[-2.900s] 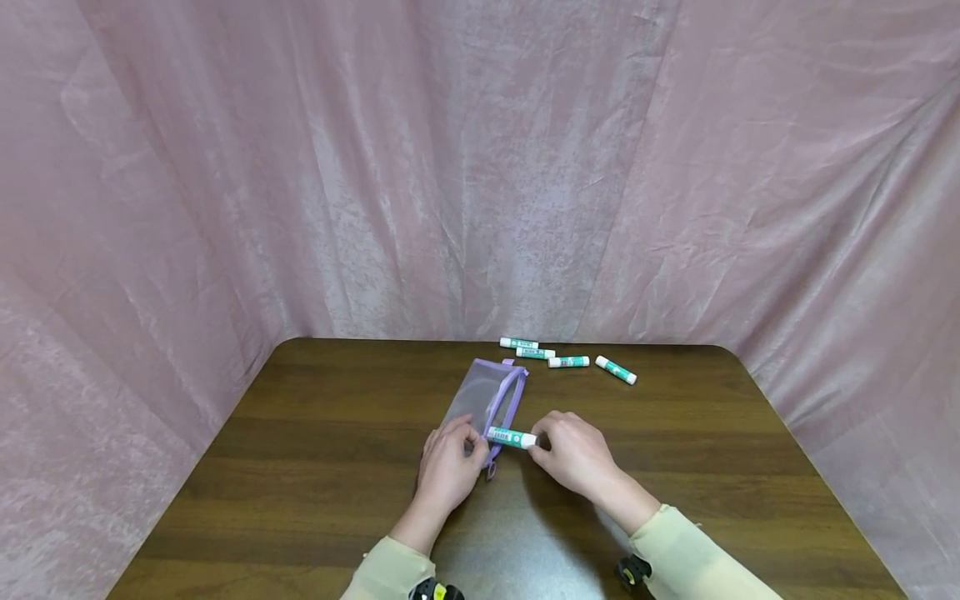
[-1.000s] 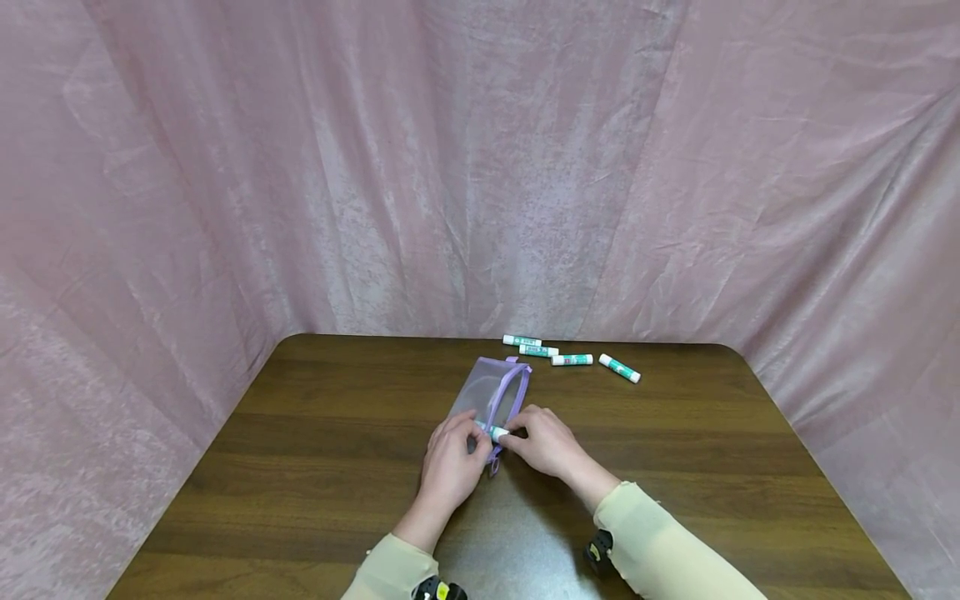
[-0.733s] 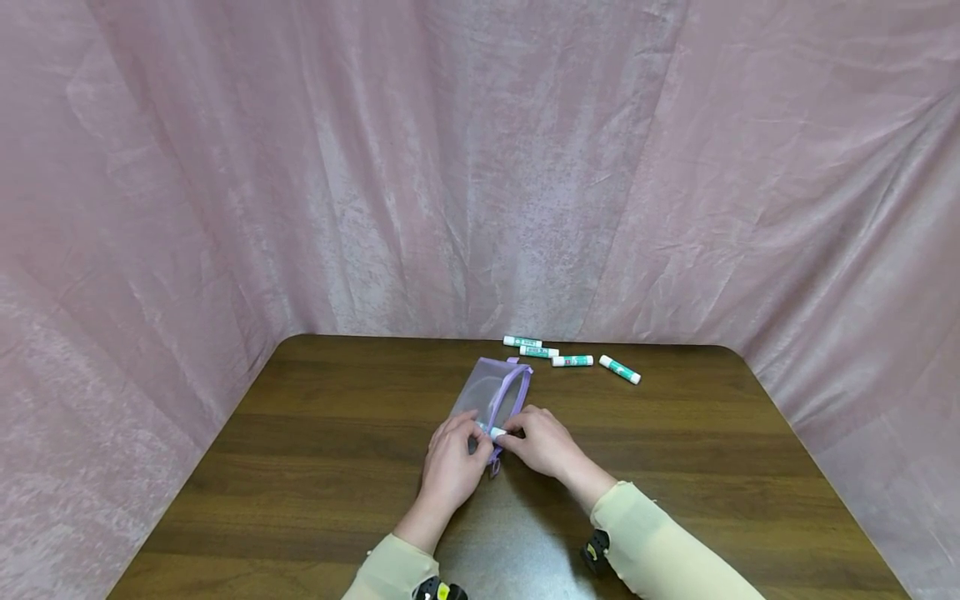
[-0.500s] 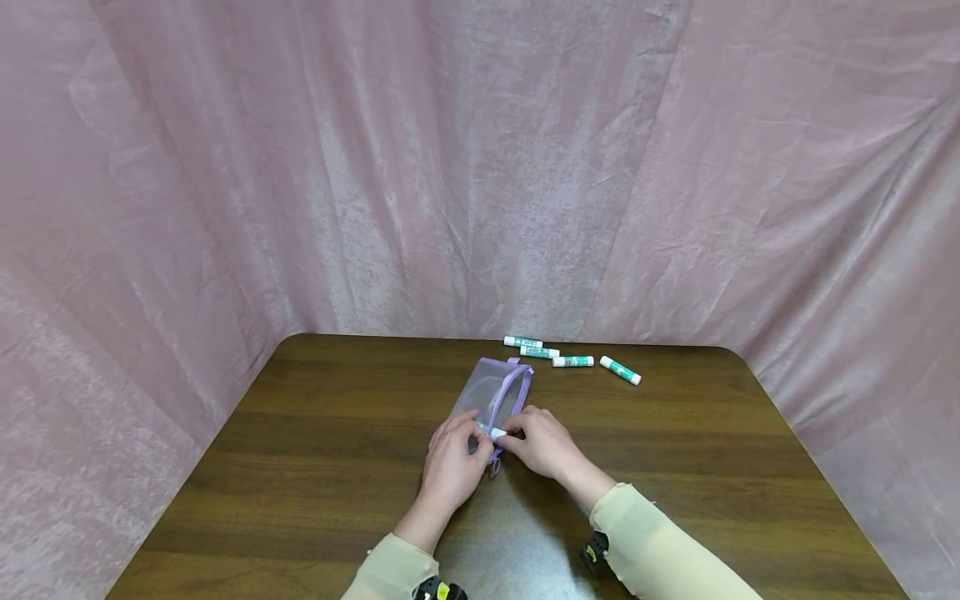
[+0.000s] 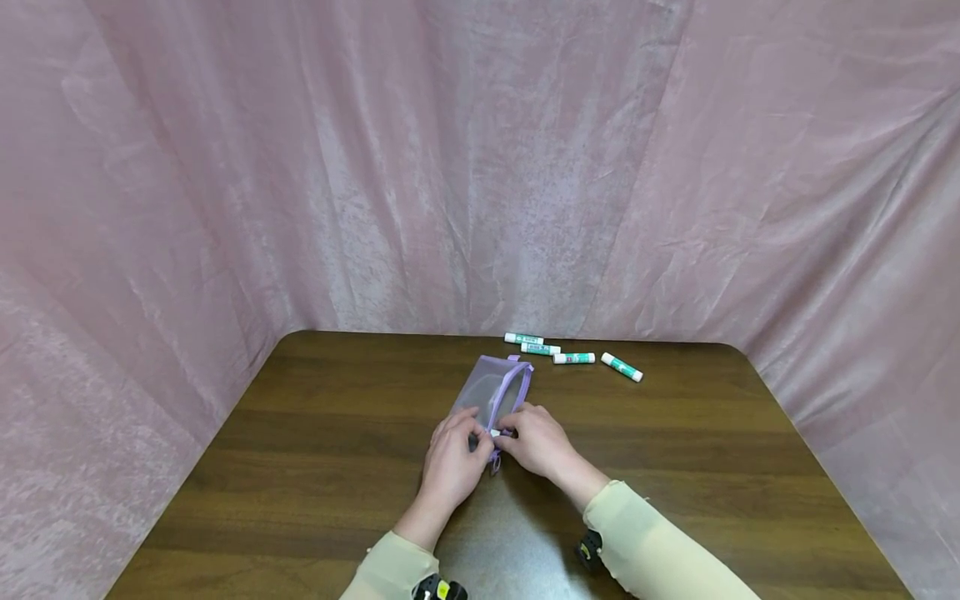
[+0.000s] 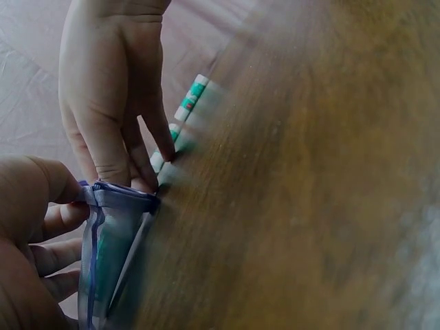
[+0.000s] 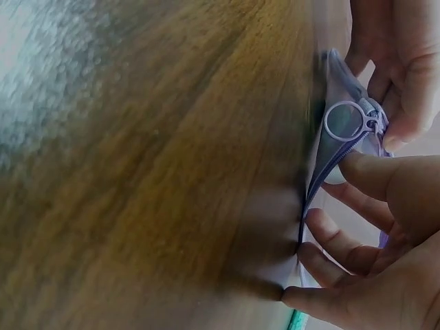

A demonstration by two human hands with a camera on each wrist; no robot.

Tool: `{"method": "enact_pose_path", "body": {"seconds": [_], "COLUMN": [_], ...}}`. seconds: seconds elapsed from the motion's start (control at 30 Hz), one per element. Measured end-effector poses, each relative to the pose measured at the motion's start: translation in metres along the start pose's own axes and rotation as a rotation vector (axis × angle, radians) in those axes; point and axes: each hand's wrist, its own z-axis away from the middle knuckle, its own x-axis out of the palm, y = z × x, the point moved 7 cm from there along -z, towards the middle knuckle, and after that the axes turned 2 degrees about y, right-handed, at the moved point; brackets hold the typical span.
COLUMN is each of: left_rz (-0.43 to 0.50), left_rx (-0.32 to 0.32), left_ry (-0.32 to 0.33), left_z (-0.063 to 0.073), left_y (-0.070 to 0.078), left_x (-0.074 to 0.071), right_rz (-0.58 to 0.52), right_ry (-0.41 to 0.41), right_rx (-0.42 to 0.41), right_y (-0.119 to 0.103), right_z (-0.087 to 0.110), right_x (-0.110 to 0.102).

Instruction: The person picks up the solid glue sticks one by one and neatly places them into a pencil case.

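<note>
A purple-edged mesh zip pouch [image 5: 480,383] lies on the table with its zipper side open to the right. My left hand [image 5: 453,458] pinches the edge of its mouth between thumb and finger. At that mouth, my right hand [image 5: 538,442] pinches the white end of a glue stick [image 5: 495,433]. Most of this stick is inside the pouch; its green body [image 6: 113,258] shows through the mesh in the left wrist view. The zipper's ring pull [image 7: 344,122] hangs at the near end of the pouch in the right wrist view.
Several green and white glue sticks lie near the table's far edge: a pair side by side [image 5: 540,349], one just right of them [image 5: 573,358] and a slanted one [image 5: 622,367]. Pink curtains [image 5: 480,167] surround the brown wooden table [image 5: 337,433].
My right hand has moved left, sliding the glue stick from outside the pouch's mouth to mostly inside it. My left hand keeps its pinch on the pouch's edge.
</note>
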Motion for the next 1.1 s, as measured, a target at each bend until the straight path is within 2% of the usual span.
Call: {"method": "enact_pose_path", "body": {"seconds": [0.3, 0.43, 0.6, 0.7, 0.83, 0.93, 1.07, 1.1], "left_rz": [-0.01, 0.025, 0.02, -0.002, 0.024, 0.033, 0.002, -0.002], "left_rx": [0.015, 0.055, 0.102, 0.118, 0.102, 0.045, 0.002, 0.001], "left_ry": [0.018, 0.053, 0.12, 0.136, 0.104, 0.056, 0.01, 0.008], "left_z": [0.001, 0.001, 0.0, -0.002, -0.001, 0.0, 0.0, 0.0], "left_y": [0.002, -0.001, -0.026, -0.039, -0.021, -0.003, 0.002, 0.002], "left_x": [-0.003, -0.001, 0.017, 0.026, 0.013, 0.001, -0.002, -0.002], "right_rz": [0.007, 0.023, 0.068, 0.081, 0.061, 0.014, -0.053, -0.051], "right_ry": [0.0, 0.009, 0.006, 0.006, 0.013, 0.006, -0.003, 0.009], "right_rx": [0.003, 0.004, 0.039, 0.063, 0.071, 0.086, 0.091, 0.068], "right_y": [-0.005, -0.007, -0.007, -0.007, -0.005, 0.0, 0.007, 0.013], "right_z": [-0.001, -0.001, -0.003, -0.002, -0.002, -0.002, -0.003, -0.004], "right_x": [-0.002, -0.003, -0.001, -0.001, -0.002, -0.001, 0.001, 0.005]}}
